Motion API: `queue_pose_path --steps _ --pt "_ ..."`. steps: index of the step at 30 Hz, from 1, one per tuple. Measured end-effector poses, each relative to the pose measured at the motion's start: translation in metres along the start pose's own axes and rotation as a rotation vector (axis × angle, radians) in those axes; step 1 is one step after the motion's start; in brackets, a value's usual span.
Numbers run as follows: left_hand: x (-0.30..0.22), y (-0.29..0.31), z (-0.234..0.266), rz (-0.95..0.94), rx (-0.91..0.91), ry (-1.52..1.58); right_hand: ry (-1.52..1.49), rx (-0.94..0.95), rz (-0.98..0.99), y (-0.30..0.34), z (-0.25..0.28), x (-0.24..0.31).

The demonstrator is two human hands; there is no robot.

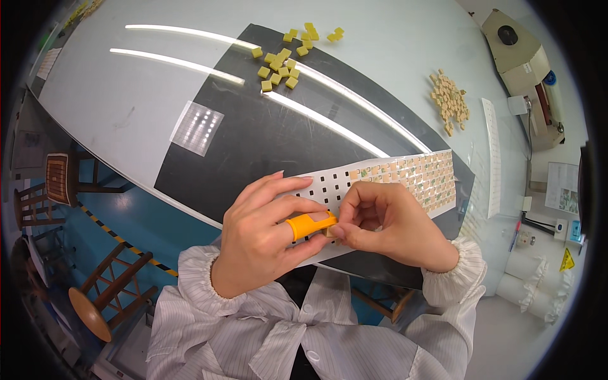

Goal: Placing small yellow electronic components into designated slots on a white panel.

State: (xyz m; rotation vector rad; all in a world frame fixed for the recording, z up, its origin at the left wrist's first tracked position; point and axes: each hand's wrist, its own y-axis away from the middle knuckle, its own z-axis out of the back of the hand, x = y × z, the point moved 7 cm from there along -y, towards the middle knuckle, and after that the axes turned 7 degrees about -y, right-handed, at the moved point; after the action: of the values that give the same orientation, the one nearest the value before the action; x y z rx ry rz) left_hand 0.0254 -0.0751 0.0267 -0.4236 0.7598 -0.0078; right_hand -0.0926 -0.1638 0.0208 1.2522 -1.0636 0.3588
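My left hand (259, 225) lies palm down over a white sheet (320, 190) with rows of small black squares. An orange finger sleeve (310, 225) with a narrow tip covers its index finger. A small yellowish block (327, 232) sits between that tip and the left thumb, partly hidden; the other fingers stretch over the sheet. From the right, my right hand (386, 225) meets it, thumb and index finger pinched close to the block. What the pinch holds is hidden. Small tan pieces (424, 180) in rows cover the sheet's right part.
Yellow cubes (277, 63) lie loose on the dark mat (244, 126), with a pile of small tan pieces (448, 101) at the far right. A clear square sheet (197, 128) rests to the left. A beige machine (516, 47) stands at the right; wooden stools (95, 310) are below the table's edge.
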Motion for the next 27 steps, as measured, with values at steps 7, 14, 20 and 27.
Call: queue_pose_path --steps 7,14,20,27 --pt "0.001 0.001 0.0 0.013 0.0 0.002 0.003 -0.08 0.046 0.002 0.0 0.002" --pt "0.001 0.002 0.0 0.025 0.004 0.006 0.116 -0.149 0.138 0.004 0.01 0.003" --pt "-0.002 0.0 0.001 -0.023 -0.037 -0.016 0.481 -0.06 0.492 0.017 -0.005 0.026" --pt "0.0 0.001 0.001 0.0 -0.021 0.001 0.445 -0.075 0.455 0.014 -0.001 0.023"
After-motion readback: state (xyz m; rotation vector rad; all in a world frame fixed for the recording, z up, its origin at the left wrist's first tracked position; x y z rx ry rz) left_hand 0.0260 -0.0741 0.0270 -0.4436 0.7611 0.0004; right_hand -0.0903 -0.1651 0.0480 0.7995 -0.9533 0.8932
